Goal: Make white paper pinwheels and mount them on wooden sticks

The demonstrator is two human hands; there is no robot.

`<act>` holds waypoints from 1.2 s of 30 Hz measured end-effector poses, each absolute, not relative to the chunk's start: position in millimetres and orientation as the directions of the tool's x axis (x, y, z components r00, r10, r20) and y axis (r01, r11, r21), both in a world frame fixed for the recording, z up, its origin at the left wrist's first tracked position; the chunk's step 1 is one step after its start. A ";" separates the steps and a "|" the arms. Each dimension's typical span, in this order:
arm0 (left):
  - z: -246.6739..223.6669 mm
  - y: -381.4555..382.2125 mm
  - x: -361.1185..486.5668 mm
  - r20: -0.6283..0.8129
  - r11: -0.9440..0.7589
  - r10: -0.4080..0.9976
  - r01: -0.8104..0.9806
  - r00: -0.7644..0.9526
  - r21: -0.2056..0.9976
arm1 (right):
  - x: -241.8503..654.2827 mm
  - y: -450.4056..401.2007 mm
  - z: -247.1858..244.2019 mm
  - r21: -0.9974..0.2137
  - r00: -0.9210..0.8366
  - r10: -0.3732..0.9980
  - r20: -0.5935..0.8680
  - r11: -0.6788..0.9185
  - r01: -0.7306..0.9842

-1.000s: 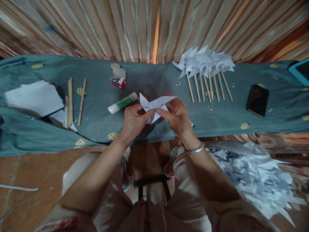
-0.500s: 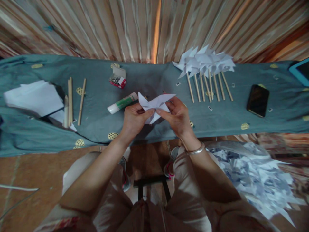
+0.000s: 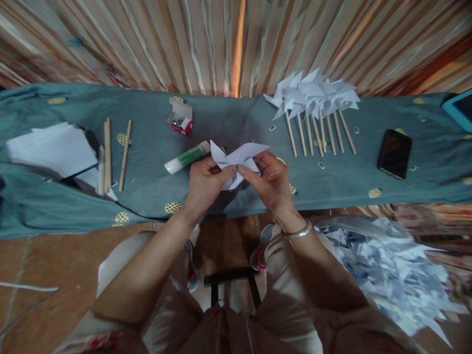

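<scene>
Head camera: closest in are pale, softly creased cloth trousers (image 3: 285, 295), and beyond the right knee a jumbled heap of folded white paper (image 3: 398, 275), all sharp points and crumpled edges. A silvery bangle (image 3: 299, 231) circles the right wrist. Over the near part of the table, the left hand (image 3: 207, 181) and the right hand (image 3: 271, 178) both grasp one white paper pinwheel (image 3: 241, 156), thumbs pressed nearly together at its centre, its crisp blades flaring up and outward. A tiny object between the thumb tips is too small to identify.

Just beside the left hand, a white cylindrical glue stick (image 3: 187, 157) lies slanted, its green label unreadable. Teal tablecloth (image 3: 342, 179), printed with yellow pineapples, wrinkles beneath everything. Leftward lie slim, round wooden sticks (image 3: 107, 157) and flat white paper sheets (image 3: 55, 150); rightward, a glossy black smartphone (image 3: 394, 153). Farther off stand an open red-and-white cardboard box (image 3: 179, 117) of small metallic pieces, overlapping finished pinwheels (image 3: 313, 94) on wooden handles, and a blue-framed tablet (image 3: 460, 110) cut by the edge. Behind hangs a pleated, striped curtain (image 3: 147, 49).
</scene>
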State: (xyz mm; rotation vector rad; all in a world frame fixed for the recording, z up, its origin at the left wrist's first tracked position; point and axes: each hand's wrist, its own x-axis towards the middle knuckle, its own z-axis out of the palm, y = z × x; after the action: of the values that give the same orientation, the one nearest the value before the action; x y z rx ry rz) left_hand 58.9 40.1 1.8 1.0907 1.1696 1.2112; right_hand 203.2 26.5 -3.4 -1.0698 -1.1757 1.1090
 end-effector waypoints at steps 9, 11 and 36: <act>2.0 40.2 60.3 -0.024 0.023 1.000 -0.051 -0.013 0.998 | 205.7 27.5 -6.0 -0.989 0.072 0.989 0.127 0.132 -0.066; 2.4 40.6 61.1 -0.006 0.005 1.000 -0.059 -0.005 0.998 | 206.0 27.5 -6.1 -0.990 0.087 0.988 0.128 0.133 -0.056; 0.7 46.2 70.0 0.123 -0.125 0.992 0.062 0.043 0.990 | 211.1 35.7 -4.8 -0.985 0.154 0.987 0.045 0.069 -0.158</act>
State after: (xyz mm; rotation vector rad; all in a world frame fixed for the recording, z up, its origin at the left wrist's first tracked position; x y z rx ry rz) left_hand 70.0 46.2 0.7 1.3670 1.1657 1.2393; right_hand 211.1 35.7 -4.8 -1.1154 -1.0074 1.1305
